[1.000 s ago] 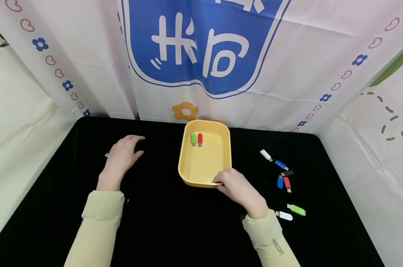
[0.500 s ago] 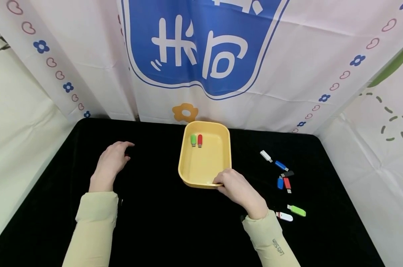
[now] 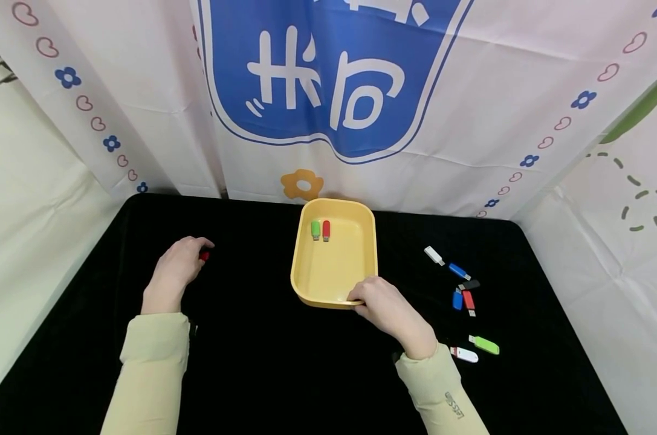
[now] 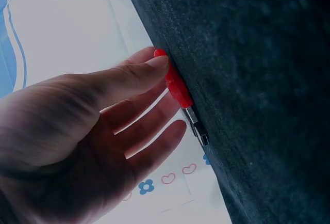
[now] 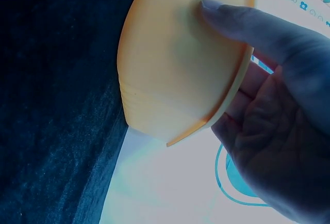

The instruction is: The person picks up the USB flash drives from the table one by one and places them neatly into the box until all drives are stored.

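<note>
My left hand (image 3: 173,269) pinches a red USB stick (image 4: 178,87) between thumb and fingers, low at the black tabletop on the left. Its metal plug (image 4: 195,126) points away from the fingertips in the left wrist view; in the head view only a bit of red shows past the hand. With my right hand (image 3: 390,309) I grip the near right corner of a yellow tray (image 3: 336,269), thumb on the outer wall (image 5: 165,64) and fingers over the rim. Inside the tray, a green USB stick (image 3: 315,229) and another red one (image 3: 326,230) lie side by side near its far left corner.
Right of the tray lie more USB sticks: a white one (image 3: 434,255), two blue ones, a black one (image 3: 469,284) and a red one (image 3: 469,302). Nearer me are a light green one (image 3: 485,345) and a white-and-red one (image 3: 465,354). A printed curtain (image 3: 252,160) hangs behind the table.
My left hand has moved left and nearer to me, and a red USB stick now shows between its thumb and fingers. The right hand keeps its grip on the tray.
</note>
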`<state>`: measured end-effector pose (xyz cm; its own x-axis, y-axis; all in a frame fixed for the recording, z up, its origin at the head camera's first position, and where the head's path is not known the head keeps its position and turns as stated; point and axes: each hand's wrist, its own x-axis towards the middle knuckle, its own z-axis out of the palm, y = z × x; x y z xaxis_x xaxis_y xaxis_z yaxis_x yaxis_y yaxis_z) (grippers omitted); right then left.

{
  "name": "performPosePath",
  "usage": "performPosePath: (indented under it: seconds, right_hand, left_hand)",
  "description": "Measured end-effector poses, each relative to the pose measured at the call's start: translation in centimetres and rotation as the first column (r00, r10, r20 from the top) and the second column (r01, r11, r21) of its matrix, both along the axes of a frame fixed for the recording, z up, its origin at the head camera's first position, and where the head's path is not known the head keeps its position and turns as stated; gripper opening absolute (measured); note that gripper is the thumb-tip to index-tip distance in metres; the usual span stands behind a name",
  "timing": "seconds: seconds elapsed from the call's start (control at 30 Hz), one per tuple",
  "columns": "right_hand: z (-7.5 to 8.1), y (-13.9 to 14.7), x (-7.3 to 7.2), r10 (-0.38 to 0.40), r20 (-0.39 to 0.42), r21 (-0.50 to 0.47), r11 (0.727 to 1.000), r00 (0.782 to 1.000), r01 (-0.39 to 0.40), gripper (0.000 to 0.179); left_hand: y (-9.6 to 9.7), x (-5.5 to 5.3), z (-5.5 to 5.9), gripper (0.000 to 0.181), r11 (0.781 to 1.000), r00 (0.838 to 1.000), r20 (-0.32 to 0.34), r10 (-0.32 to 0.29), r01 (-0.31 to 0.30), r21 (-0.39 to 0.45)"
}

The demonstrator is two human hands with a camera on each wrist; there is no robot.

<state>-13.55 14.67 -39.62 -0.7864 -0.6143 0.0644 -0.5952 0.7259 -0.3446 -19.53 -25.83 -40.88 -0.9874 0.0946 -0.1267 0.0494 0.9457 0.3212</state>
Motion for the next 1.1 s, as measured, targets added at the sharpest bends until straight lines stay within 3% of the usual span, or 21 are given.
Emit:
performPosePath:
  seconds: [0.47, 0.67, 0.9, 1.1]
  right_hand:
    - [-0.1, 0.0, 0.1, -0.003, -0.005, 0.005, 1.0, 1.0, 0.003, 0.014]
    - [0.0, 0.0, 0.1, -0.002, -0.009, 0.005, 1.0, 1.0, 0.002, 0.015]
    - [-0.1, 0.0, 0.1, -0.005, -0.013, 0.008, 1.0, 1.0, 0.005, 0.016]
    - [0.0, -0.1, 0.1, -0.009, -0.007, 0.012, 1.0, 1.0, 0.009, 0.016]
  left_hand:
    - [0.0, 0.1, -0.1, 0.025, 1.0, 1.0, -0.006, 0.006, -0.006, 0.014]
    - [0.2, 0.1, 0.2, 0.02, 0.999, 1.0, 0.021, 0.004, -0.005, 0.042]
    - [0.8, 0.2, 0.7, 0.02, 0.996, 0.999, 0.049, 0.005, -0.01, 0.09]
    - [1.4, 0.4, 1.4, 0.027, 0.991, 1.0, 0.016, -0.018, 0.016, 0.131]
